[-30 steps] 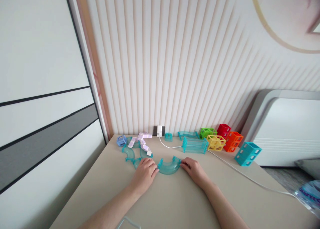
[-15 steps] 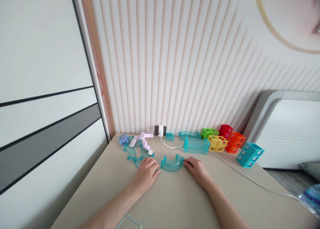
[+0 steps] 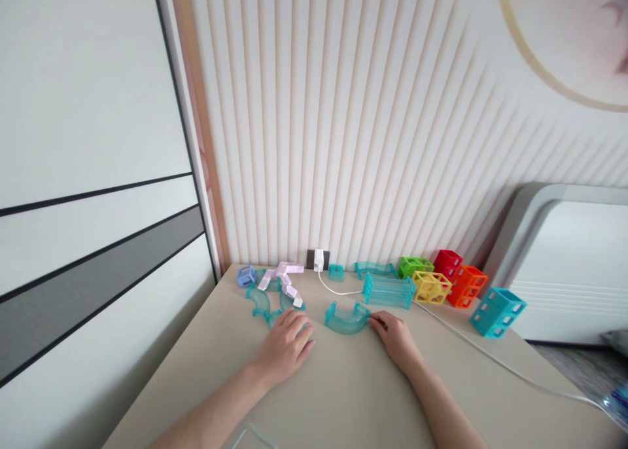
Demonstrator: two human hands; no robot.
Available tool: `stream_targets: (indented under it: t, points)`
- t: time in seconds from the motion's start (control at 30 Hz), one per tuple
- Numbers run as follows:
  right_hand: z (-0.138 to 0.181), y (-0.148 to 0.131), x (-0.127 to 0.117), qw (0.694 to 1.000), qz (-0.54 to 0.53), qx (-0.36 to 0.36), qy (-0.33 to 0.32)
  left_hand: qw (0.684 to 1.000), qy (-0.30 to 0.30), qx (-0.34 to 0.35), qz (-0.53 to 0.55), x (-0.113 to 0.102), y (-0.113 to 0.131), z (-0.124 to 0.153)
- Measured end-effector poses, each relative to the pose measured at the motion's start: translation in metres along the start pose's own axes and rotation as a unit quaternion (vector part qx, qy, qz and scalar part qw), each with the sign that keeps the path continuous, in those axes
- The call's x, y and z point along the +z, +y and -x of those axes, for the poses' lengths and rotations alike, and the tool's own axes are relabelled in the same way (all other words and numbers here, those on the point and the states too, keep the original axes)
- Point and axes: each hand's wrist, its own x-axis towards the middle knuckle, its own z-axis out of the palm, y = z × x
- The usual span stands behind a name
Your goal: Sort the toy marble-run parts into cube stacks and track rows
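Observation:
A translucent teal curved track piece (image 3: 347,323), shaped like a U-bend, lies on the table between my two hands. My right hand (image 3: 395,339) has its fingers closed at this piece's right end. My left hand (image 3: 285,345) rests to the left with fingers and thumb apart, clear of that piece's left end. Its fingertips partly cover a group of similar teal curved pieces (image 3: 260,298); whether they touch these I cannot tell. Across that group lies a branching chain of pale lilac pieces (image 3: 283,280).
Behind stand a teal slatted block (image 3: 388,290), a wavy teal piece (image 3: 375,269) and a small teal square (image 3: 336,272). Green (image 3: 415,266), yellow (image 3: 432,287), red (image 3: 447,263), orange (image 3: 467,285) and blue (image 3: 497,312) frame blocks stand right. A white cable (image 3: 490,354) crosses the table (image 3: 333,396).
My left hand has come away from the curved track piece's left end, leaving a gap. My right hand stays at its right end. The whole view has shifted slightly.

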Motion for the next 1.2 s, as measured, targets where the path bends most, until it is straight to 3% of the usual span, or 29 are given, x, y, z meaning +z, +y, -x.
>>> stream_targets:
  t: [0.13,0.3,0.43,0.7,0.9,1.2]
  points:
    - [-0.001,-0.001,-0.001,1.000,0.000,-0.005,0.005,0.999,0.006,0.017,-0.037,-0.019,-0.032,0.002]
    - [-0.001,0.000,-0.001,1.000,-0.002,-0.003,0.006,0.991,0.072,-0.114,-0.026,-0.036,-0.079,0.024]
    - [-0.001,0.001,0.000,1.000,-0.003,0.001,0.012,0.980,0.084,-0.181,0.005,-0.042,-0.098,0.040]
    - [0.001,0.004,0.001,1.000,0.013,0.002,0.025,0.992,-0.005,-0.126,0.018,-0.034,-0.082,0.039]
    - [0.001,0.006,0.002,0.999,0.013,-0.002,0.049,0.992,-0.029,-0.124,0.019,-0.020,-0.074,0.037]
    - [0.004,-0.022,-0.003,0.987,0.010,-0.018,0.160,0.982,-0.054,-0.172,0.060,-0.011,-0.074,0.036]
